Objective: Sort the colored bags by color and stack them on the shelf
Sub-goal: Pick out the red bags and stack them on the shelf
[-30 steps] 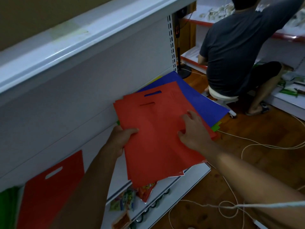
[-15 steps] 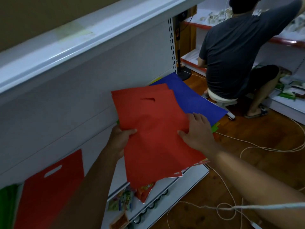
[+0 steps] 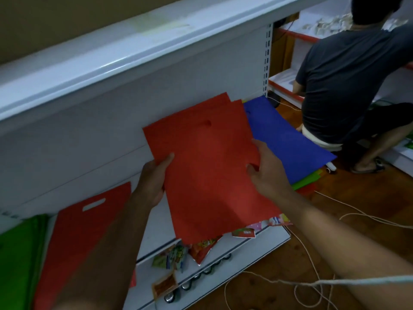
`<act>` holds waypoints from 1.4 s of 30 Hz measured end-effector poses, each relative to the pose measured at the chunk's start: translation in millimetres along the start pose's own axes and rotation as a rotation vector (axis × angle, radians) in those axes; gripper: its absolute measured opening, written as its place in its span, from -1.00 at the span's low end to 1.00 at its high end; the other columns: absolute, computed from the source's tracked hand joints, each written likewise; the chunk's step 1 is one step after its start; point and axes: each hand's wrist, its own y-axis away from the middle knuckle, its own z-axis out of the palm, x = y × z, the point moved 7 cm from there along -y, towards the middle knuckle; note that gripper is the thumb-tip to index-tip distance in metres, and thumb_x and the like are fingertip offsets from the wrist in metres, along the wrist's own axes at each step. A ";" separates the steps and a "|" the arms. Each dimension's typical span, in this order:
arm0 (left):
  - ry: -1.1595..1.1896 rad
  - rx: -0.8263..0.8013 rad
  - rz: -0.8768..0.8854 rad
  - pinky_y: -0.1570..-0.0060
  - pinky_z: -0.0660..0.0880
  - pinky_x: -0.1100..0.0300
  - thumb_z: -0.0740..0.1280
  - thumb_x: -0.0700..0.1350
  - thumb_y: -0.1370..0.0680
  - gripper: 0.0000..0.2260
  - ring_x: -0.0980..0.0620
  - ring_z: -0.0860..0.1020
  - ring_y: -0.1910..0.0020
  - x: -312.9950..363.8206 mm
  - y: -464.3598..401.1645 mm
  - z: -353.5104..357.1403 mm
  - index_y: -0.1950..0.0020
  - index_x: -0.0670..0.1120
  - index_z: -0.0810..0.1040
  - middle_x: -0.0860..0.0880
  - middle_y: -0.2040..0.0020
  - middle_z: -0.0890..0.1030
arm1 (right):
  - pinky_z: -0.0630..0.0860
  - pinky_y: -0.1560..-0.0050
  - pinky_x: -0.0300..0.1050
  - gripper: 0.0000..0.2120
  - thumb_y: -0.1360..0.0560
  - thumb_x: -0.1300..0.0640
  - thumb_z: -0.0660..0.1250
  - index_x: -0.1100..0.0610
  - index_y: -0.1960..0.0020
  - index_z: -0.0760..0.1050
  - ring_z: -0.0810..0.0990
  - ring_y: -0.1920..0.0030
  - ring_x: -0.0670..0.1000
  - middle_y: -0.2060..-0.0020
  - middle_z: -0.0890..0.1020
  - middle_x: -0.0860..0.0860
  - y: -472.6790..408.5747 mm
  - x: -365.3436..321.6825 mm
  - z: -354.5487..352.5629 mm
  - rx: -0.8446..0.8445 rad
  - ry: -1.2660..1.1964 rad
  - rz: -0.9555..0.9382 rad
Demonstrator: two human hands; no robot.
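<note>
Both hands grip the red bags point(image 3: 207, 171): my left hand point(image 3: 154, 177) curls round their left edge with the thumb on top, and my right hand point(image 3: 268, 173) pinches their right edge, holding them above the white shelf point(image 3: 257, 245) beside the blue bag point(image 3: 288, 139). Another red bag point(image 3: 82, 233) lies flat on the shelf at lower left next to a green bag point(image 3: 20, 258), while green and red edges show under the blue one. Printed snack packets point(image 3: 172, 258) hang below the shelf; their lettering is too small to read.
</note>
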 end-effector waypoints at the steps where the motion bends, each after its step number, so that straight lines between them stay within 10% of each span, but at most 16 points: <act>1: -0.058 0.056 0.034 0.10 0.59 0.14 0.36 -0.06 -0.56 -0.82 0.00 0.67 0.05 3.8 0.7 -13.0 -0.13 -0.07 0.61 -0.06 0.00 0.69 | 0.38 -0.34 0.00 -0.39 -0.49 0.28 0.33 0.08 -0.49 0.25 0.44 -0.33 0.09 -0.36 0.45 0.09 -0.1 -7.3 7.3 -0.011 0.010 -0.031; 7: -0.377 0.378 0.282 0.10 0.49 0.29 0.34 -0.11 -0.56 -0.63 0.12 0.57 0.02 31.9 20.0 -97.3 -0.36 -0.04 0.43 0.00 -0.19 0.56 | 0.47 -0.25 0.03 -0.63 -0.53 0.22 0.31 0.09 -0.34 0.48 0.54 -0.19 0.05 -0.23 0.54 0.07 7.5 -64.0 58.0 -0.086 -0.001 -0.182; 11: -0.383 0.460 0.296 -0.32 0.38 0.11 0.38 -0.10 -0.54 -0.32 0.02 0.40 -0.37 42.1 32.9 -167.5 -0.55 0.11 0.09 -0.01 -0.49 0.32 | 0.39 -0.25 -0.18 -0.66 -0.54 0.20 0.32 0.16 -0.31 0.52 0.54 -0.18 0.07 -0.21 0.54 0.12 16.1 -114.3 93.6 -0.124 0.013 -0.243; 24: -0.483 0.708 0.272 -0.14 0.55 -0.04 0.45 -0.13 -0.46 -0.66 -0.04 0.57 -0.12 59.0 94.3 -398.6 -0.22 0.02 0.57 -0.07 -0.24 0.56 | 0.22 -0.20 -0.42 -0.52 -0.54 0.25 0.27 0.12 -0.45 0.35 0.42 -0.19 -0.11 -0.32 0.43 0.09 96.5 -261.7 252.7 -0.395 -0.052 -0.313; 42: -0.826 0.271 -0.029 -0.12 0.42 0.19 0.43 -0.15 -0.50 -0.46 -0.10 0.46 -0.29 -72.7 29.9 -396.1 -0.45 -0.14 0.34 -0.16 -0.37 0.43 | 0.37 -0.30 0.06 -0.54 -0.54 0.07 0.26 0.05 -0.43 0.33 0.28 -0.33 0.16 -0.33 0.35 0.13 137.4 -177.8 325.6 -0.521 0.425 0.022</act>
